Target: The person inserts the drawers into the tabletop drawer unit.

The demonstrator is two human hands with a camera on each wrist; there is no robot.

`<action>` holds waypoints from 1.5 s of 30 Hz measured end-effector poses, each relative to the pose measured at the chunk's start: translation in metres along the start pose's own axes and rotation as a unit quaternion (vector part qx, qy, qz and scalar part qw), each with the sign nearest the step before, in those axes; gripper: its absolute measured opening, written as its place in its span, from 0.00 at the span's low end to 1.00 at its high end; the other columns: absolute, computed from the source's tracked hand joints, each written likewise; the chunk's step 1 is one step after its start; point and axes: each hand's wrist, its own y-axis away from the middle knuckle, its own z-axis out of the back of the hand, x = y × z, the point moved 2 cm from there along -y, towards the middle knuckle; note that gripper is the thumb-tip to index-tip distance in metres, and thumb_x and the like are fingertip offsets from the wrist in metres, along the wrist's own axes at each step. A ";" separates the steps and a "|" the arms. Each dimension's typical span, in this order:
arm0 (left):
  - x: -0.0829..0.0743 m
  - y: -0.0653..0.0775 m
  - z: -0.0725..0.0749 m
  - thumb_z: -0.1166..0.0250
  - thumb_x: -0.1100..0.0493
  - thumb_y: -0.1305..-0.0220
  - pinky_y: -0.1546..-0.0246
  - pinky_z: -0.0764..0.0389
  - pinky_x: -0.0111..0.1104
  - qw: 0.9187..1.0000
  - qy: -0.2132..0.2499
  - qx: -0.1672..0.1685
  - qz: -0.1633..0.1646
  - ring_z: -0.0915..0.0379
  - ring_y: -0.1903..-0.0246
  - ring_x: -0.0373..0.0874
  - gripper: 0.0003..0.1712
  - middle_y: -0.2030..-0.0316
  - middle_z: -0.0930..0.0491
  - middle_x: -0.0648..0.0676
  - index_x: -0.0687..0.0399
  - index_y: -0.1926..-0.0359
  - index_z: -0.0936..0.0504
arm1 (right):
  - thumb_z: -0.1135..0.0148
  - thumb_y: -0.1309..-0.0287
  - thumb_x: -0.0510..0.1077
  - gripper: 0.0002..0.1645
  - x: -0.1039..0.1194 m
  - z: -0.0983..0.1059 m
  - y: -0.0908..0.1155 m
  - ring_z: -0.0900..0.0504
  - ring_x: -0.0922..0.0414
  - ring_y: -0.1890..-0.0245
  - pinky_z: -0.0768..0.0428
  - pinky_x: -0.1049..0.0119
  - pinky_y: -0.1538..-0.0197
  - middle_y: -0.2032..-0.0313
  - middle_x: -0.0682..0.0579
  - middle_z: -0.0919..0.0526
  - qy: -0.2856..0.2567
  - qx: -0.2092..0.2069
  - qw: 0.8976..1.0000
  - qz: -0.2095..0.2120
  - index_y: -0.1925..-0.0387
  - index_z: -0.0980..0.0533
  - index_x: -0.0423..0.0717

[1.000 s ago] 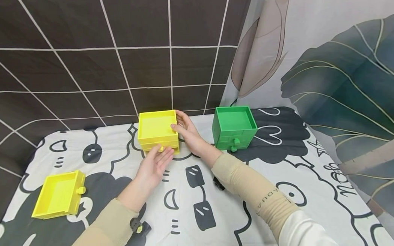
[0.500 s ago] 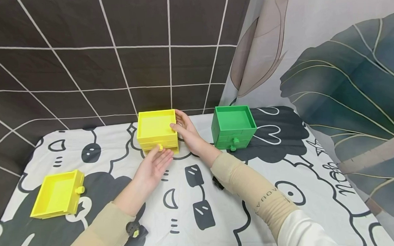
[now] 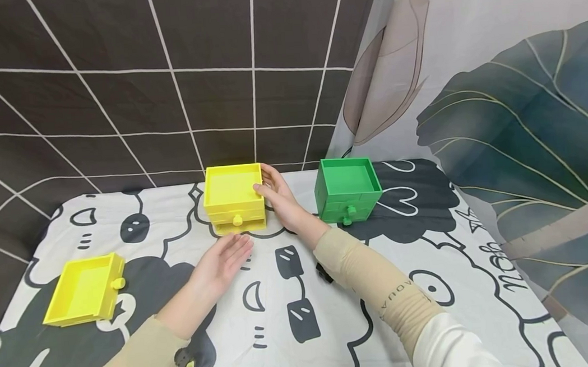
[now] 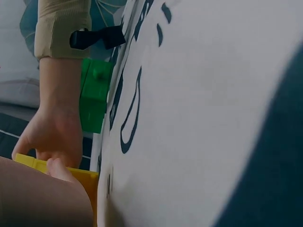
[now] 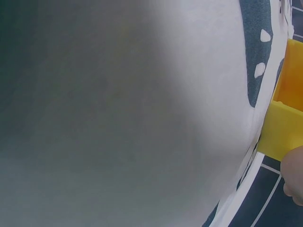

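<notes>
A small yellow drawer cabinet stands at the back middle of the bed-like surface. Its upper drawer, with a round knob, is pushed in, and the slot beneath is open. My right hand holds the cabinet's right side, thumb at the top rim, the other fingers partly hidden behind. Just in front of the cabinet, my left hand has its fingers extended, palm turned inward, and grips nothing. Off to the left lies a detached yellow drawer, its knob facing right. In the right wrist view the cabinet shows its open slot.
A green drawer cabinet with knobs stands right of the yellow one. A cartoon-patterned sheet covers the surface. Dark grid-patterned cloth rises behind, and a leaf-printed curtain hangs at the right.
My left hand has drawn back from the yellow cabinet's knob toward the lower left, exposing the open slot. My right hand keeps its hold on the cabinet's side.
</notes>
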 end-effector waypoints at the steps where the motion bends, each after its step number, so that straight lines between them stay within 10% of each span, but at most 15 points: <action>1: 0.000 0.001 0.003 0.49 0.54 0.15 0.26 0.24 0.31 1.000 -0.002 -0.003 0.001 0.18 0.40 0.41 0.11 0.46 0.18 0.50 0.54 0.41 0.31 | 0.44 0.29 0.39 0.43 0.000 0.000 0.000 0.43 0.45 0.17 0.42 0.53 0.13 0.19 0.40 0.41 -0.002 0.000 1.000 0.001 0.18 0.48 0.39; 26: -0.005 0.025 0.067 0.50 0.56 0.15 0.30 0.21 0.27 0.999 -0.025 -0.016 0.016 0.12 0.54 0.33 0.09 0.55 0.15 0.45 0.51 0.41 0.31 | 0.44 0.28 0.38 0.42 0.002 -0.002 0.001 0.43 0.46 0.17 0.41 0.55 0.13 0.19 0.42 0.41 0.000 -0.007 1.000 -0.005 0.18 0.47 0.40; 45: -0.021 0.038 0.109 0.53 0.53 0.15 0.35 0.18 0.26 0.994 0.095 -0.043 0.041 0.12 0.55 0.37 0.15 0.59 0.12 0.49 0.50 0.58 0.22 | 0.45 0.28 0.38 0.42 0.000 -0.002 0.000 0.43 0.46 0.17 0.41 0.54 0.13 0.18 0.42 0.42 -0.004 -0.011 1.000 -0.003 0.18 0.47 0.39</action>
